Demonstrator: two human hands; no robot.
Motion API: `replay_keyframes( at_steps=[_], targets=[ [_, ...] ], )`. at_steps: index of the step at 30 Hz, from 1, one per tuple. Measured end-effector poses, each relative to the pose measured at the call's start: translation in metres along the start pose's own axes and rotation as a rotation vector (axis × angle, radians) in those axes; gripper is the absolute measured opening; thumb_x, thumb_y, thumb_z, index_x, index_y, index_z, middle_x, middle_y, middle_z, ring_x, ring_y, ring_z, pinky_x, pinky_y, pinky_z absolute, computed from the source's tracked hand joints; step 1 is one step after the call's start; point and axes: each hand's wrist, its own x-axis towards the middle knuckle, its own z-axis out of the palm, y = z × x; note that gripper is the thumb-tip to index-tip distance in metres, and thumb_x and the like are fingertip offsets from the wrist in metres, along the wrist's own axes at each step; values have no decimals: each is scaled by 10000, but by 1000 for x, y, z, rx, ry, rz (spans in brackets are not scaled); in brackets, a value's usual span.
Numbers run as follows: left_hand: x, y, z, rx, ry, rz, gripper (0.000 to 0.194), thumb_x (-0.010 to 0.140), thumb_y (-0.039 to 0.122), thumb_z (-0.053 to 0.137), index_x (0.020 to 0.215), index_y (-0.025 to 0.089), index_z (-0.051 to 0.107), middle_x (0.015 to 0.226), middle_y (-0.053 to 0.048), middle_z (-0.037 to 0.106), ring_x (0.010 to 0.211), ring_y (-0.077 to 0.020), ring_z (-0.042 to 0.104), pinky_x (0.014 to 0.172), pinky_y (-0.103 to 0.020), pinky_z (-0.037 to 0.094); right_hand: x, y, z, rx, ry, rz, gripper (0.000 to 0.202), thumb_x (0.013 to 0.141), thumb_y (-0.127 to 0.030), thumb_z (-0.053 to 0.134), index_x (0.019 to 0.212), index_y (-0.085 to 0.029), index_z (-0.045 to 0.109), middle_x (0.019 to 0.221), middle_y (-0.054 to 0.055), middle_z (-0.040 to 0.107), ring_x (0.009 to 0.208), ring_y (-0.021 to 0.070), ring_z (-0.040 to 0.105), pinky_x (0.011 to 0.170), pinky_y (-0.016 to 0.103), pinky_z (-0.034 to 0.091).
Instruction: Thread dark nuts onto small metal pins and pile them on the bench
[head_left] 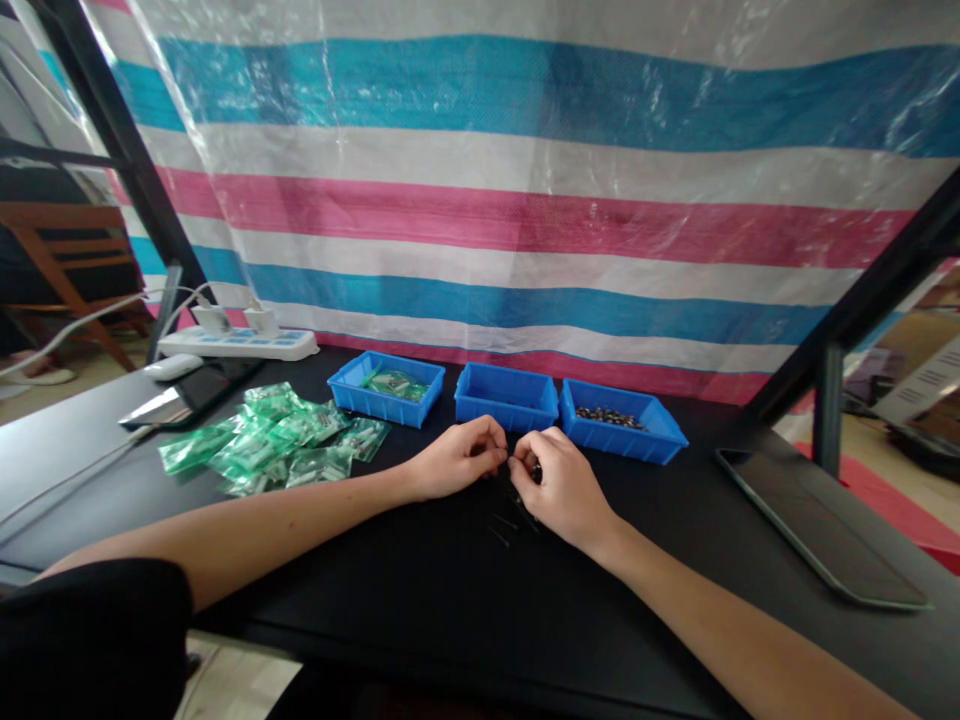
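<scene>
My left hand (pixel 459 460) is closed, its thumb and fingertips pinched together; what they hold, if anything, is too small to make out. Close beside it, my right hand (pixel 561 488) has curled fingers around something small and dark that I cannot name. Below the hands, a few thin dark pin-like pieces (pixel 501 532) lie on the black table (pixel 420 600). Just behind the hands stands the middle blue bin (pixel 506 405). To its right, another blue bin (pixel 626 440) holds many small metallic pieces (pixel 609 416).
A third blue bin (pixel 386 400) holds green-tinted packets. Left of my hands lies a pile of green plastic packets (pixel 262 440). A power strip (pixel 240 343), a dark tablet-like device (pixel 191 392) and cables are farther left. A phone-like device (pixel 821 530) lies at right. Striped sheeting (pixel 480 240) hangs behind.
</scene>
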Motion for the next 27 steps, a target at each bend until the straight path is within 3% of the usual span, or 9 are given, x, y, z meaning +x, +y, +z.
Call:
replay_keyframes(
  at_steps=[22, 25, 27],
  targets=[
    [-1, 3, 0, 154, 43, 12, 72, 806, 217, 474, 786, 148, 463, 607, 28, 504, 556, -100, 492, 516, -201, 378, 0, -3, -2, 6, -16, -18, 155, 781, -156, 502, 632, -191, 473, 626, 16, 529, 693, 177, 486, 632, 285, 384],
    [-2, 20, 1, 364, 112, 66, 113, 806, 200, 474, 906, 150, 491, 761, -24, 564, 668, -135, 532, 597, -238, 427, 1, -1, -6, 25, -2, -32, 155, 794, -164, 489, 641, -192, 483, 642, 24, 540, 698, 182, 491, 638, 292, 388],
    [-14, 44, 1, 550, 69, 173, 227, 777, 211, 530, 999, 165, 511, 978, -78, 569, 889, -195, 538, 783, -304, 433, 3, 0, -11, 54, 18, -32, 147, 796, -174, 487, 651, -196, 491, 643, 25, 546, 703, 185, 495, 645, 295, 393]
  ],
)
